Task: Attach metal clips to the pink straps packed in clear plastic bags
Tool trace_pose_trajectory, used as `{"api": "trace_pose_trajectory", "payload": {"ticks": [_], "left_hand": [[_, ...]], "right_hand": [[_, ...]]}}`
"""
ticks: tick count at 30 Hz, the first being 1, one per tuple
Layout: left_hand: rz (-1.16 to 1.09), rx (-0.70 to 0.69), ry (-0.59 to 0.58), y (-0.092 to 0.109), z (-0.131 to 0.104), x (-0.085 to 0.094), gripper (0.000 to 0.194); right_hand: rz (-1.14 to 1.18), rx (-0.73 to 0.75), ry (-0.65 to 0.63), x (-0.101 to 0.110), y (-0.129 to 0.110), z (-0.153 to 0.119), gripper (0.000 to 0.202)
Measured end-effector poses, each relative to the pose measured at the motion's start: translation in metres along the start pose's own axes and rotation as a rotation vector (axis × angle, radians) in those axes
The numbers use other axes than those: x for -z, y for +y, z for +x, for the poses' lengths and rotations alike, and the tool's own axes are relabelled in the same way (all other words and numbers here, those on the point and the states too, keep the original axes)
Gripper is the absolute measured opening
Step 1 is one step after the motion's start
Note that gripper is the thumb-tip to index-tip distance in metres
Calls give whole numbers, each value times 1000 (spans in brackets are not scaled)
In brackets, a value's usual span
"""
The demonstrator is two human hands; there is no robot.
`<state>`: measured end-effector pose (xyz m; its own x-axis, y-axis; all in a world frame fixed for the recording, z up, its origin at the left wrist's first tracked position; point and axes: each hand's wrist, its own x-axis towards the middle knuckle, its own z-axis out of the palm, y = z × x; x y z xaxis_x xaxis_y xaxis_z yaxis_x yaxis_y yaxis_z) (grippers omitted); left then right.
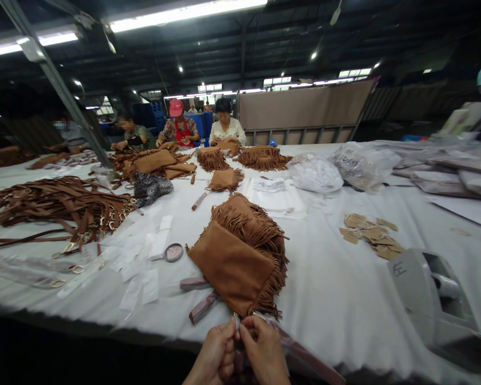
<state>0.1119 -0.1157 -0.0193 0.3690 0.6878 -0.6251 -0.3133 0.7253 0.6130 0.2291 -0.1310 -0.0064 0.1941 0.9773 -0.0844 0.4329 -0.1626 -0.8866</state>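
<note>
My left hand (216, 353) and my right hand (264, 350) meet at the table's near edge, fingertips pinched together on a small metal fitting at the near corner of a brown suede fringed bag (232, 270). That bag lies on top of a stack of similar fringed bags (250, 224) on the white table (336, 289). A thin clear plastic piece seems to hang under my right hand; what it is cannot be told.
Brown straps with gold buckles (60, 206) pile at left. Small clear sleeves, a round tin (173, 252), tan tags (371, 235), plastic bags (316, 174) and a grey machine (428, 294) lie around. Several people sit at the far end with more fringed bags.
</note>
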Motion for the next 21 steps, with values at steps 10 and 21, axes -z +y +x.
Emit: {"api": "trace_pose_trajectory", "payload": {"ticks": [10, 21], "left_hand": [[551, -589, 316, -10, -1, -4, 56], [-86, 37, -175, 6, -4, -7, 63]], "right_hand": [[748, -246, -58, -9, 1, -10, 33], [1452, -442, -251, 5, -30, -5, 63]]}}
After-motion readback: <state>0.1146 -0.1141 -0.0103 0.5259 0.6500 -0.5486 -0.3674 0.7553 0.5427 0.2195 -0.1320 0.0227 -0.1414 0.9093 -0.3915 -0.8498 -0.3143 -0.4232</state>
